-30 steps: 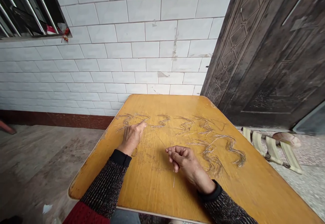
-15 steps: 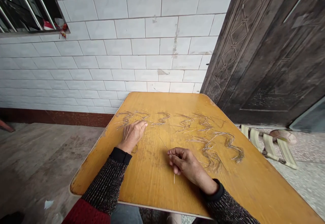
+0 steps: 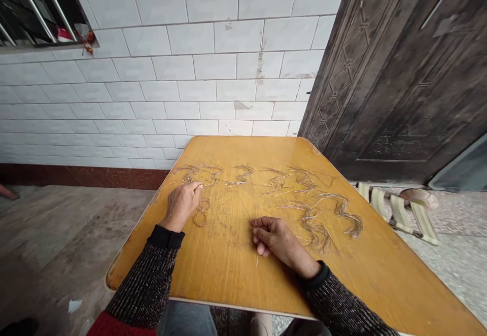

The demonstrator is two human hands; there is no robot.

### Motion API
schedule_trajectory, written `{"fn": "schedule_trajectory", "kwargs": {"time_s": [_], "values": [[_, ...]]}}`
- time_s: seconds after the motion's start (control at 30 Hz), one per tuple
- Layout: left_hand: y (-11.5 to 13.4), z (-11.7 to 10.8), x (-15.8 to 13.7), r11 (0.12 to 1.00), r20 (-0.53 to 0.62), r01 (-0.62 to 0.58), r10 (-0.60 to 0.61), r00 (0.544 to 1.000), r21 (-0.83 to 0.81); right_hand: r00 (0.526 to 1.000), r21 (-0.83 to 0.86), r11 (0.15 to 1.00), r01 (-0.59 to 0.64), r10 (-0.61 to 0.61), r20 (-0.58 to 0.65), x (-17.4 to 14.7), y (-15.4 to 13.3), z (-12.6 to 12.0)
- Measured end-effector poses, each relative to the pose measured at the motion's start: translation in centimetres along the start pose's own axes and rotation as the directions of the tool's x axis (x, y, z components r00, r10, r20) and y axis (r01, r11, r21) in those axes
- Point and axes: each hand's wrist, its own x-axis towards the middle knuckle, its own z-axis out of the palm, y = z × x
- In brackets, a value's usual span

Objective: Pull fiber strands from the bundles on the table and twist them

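My right hand (image 3: pixel 276 239) is closed over the table, pinching a thin wire (image 3: pixel 243 205). The strand runs up and left from the fingertips, and a pale end sticks out below the fist. At the left, my left hand (image 3: pixel 183 205) has its fingers pressed together; what they hold, if anything, is too small to make out. Just right of it lies a looped piece of wire (image 3: pixel 200 213). Beyond that hand are wavy wire bundles, one at the far left (image 3: pixel 188 173) and another beside it (image 3: pixel 213 174).
The yellow wooden table (image 3: pixel 224 275) stands against a white tiled wall (image 3: pixel 213 67). More wavy wire bundles (image 3: pixel 314 224) are spread on its right half. A dark carved door (image 3: pixel 395 87) rises at the right, with a low strap-seated stool (image 3: pixel 401 214) before it.
My left hand has moved left and slightly nearer me, uncovering the looped wire and a bundle behind it. My right hand keeps its pinch, nearly in place. The view has shifted slightly.
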Motion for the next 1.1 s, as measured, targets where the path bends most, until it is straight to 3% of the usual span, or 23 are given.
{"fn": "schedule_trajectory", "kwargs": {"time_s": [0.13,0.33,0.57,0.67,0.77,0.83,0.9,1.0,1.1], "values": [[-0.2,0.1,-0.8,1.000,0.112,-0.009,0.006,0.994,0.024,1.000,-0.087,0.996,0.003,-0.005,-0.023,-0.1,-0.3,0.3],[-0.5,0.2,-1.3,1.000,0.176,0.008,-0.011,0.984,0.019,0.997,-0.168,0.985,0.031,-0.043,-0.065,0.1,-0.6,0.7],[-0.6,0.4,-1.3,0.993,0.224,0.055,-0.077,0.972,0.103,0.994,0.112,0.987,0.114,-0.113,-0.015,-0.1,-0.7,0.1],[-0.4,0.5,-1.3,0.997,0.193,0.069,-0.075,0.978,0.033,0.979,0.188,0.961,0.204,-0.201,-0.036,-0.6,-1.7,-0.5],[0.9,0.9,-1.4,0.965,0.147,0.111,-0.077,0.986,-0.237,0.959,0.196,0.939,0.282,-0.268,-0.093,-0.6,-2.5,-0.6],[2.5,1.5,-1.7,0.823,0.239,0.211,-0.094,0.966,-0.527,0.954,0.195,0.935,0.295,-0.278,-0.110,-0.2,-2.5,-0.3],[4.4,2.0,-2.0,0.551,0.405,0.369,-0.061,0.912,-0.748,0.956,0.190,0.937,0.291,-0.277,-0.100,0.1,-2.3,0.3],[6.9,2.6,-2.3,0.152,0.496,0.487,0.029,0.868,-0.860,0.956,0.170,0.941,0.292,-0.286,-0.058,0.3,-1.9,1.3],[8.0,2.8,-2.2,-0.078,0.513,0.513,0.018,0.858,-0.855,0.953,0.202,0.931,0.303,-0.299,-0.047,0.3,-1.7,1.9]]}}
